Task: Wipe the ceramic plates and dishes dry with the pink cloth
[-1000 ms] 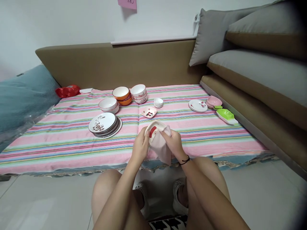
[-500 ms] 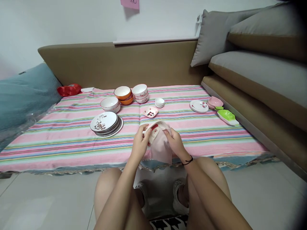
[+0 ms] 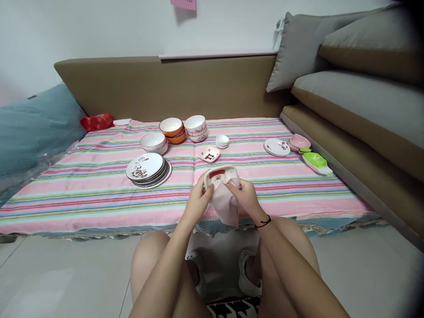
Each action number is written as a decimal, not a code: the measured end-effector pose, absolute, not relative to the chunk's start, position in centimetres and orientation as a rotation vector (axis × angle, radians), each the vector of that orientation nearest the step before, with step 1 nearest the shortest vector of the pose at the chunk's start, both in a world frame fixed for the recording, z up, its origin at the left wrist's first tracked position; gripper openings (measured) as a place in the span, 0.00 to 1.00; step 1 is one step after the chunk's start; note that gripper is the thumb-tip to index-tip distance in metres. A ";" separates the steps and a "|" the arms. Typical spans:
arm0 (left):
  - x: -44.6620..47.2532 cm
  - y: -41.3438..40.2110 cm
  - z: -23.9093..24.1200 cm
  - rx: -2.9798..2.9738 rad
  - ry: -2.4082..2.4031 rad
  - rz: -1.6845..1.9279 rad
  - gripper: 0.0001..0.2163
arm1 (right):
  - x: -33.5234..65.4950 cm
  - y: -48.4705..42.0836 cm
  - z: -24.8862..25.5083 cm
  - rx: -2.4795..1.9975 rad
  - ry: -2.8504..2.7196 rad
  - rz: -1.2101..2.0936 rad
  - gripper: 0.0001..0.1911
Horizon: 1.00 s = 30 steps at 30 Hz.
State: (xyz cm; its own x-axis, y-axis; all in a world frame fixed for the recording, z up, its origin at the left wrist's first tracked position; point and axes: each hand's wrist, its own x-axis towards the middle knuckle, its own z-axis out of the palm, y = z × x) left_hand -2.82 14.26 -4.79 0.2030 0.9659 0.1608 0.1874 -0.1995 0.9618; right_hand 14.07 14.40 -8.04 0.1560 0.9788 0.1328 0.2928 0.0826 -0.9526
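A small cream bowl [image 3: 221,173] with a red pattern inside is held up over the front of the striped cloth. My left hand [image 3: 200,194] grips its left side, thumb at the near rim. Pinched in my right hand [image 3: 244,193] is a pale pink cloth [image 3: 227,205], pressed to the bowl's right side and inside, its lower part hanging down. The cloth covers part of the bowl. Just beyond, a similar patterned dish [image 3: 209,154] rests on the striped cloth, with a stack of small white dishes [image 3: 222,141] behind it.
To the left stand stacked plates [image 3: 145,167], white bowls [image 3: 153,142], orange bowls [image 3: 171,128] and more white bowls [image 3: 195,126]. At right lie white plates [image 3: 277,147], pink bowls [image 3: 300,141] and a green dish [image 3: 316,162]. Sofa cushions [image 3: 357,95] border the right side.
The bowl has tipped so its inside shows more, and the pink cloth has shifted with my right hand along it. Both hands keep their hold.
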 end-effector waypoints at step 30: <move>-2.9 14.9 -4.3 1.299 1.220 1.317 0.09 | 11.7 13.3 -8.1 -1.279 -1.266 1.270 0.18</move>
